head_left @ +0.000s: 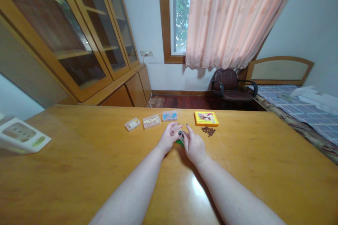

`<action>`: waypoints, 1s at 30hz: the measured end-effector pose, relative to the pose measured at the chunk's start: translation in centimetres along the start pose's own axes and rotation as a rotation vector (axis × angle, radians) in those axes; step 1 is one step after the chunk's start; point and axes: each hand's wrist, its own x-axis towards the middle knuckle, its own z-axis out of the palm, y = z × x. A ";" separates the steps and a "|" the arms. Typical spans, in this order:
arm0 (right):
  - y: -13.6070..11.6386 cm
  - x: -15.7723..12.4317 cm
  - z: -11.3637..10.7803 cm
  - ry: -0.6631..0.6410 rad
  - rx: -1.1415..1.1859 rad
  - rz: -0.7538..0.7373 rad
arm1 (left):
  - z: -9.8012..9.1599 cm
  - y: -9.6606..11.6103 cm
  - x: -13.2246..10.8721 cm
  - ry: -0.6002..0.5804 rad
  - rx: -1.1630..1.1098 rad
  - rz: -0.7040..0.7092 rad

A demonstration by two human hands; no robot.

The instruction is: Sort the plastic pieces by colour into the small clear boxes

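Near the middle of the table, my left hand (pixel 168 137) and my right hand (pixel 194 146) come together around a small clear plastic box (pixel 178 128). Fingers and thumbs of both hands are closed on its edges, covering much of it. Bright green pieces (pixel 180 142) show just below the box, between the hands; whether they are inside it or under it I cannot tell. To the right of my right hand lies a loose pile of small brown pieces (pixel 208 132). Behind the pile is a flat yellow box (pixel 206 119) with a printed lid.
Beyond my left hand stand clear cases with blue pieces (pixel 169 116), cream pieces (pixel 151 121) and pale yellow pieces (pixel 132 124). A white carton (pixel 23 135) sits at the table's left. Past the far edge are a glass-door cabinet (pixel 79 35), an armchair (pixel 228 84) and a bed (pixel 298 102).
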 end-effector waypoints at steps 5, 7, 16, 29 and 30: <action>-0.1 -0.1 -0.1 0.057 0.009 -0.010 | 0.0 -0.1 0.0 -0.031 0.012 0.051; -0.2 -0.1 -0.2 0.063 0.008 -0.013 | 0.0 -0.2 0.0 -0.038 0.021 0.063; -0.2 0.0 -0.1 0.097 -0.034 0.015 | -0.1 -0.5 0.0 -0.054 0.005 0.063; 2.9 1.6 0.7 0.014 0.504 0.574 | -0.3 -0.2 -0.1 -0.084 -0.092 0.104; 2.9 1.7 0.7 0.007 0.576 0.616 | -0.3 -0.2 -0.2 -0.086 -0.099 0.110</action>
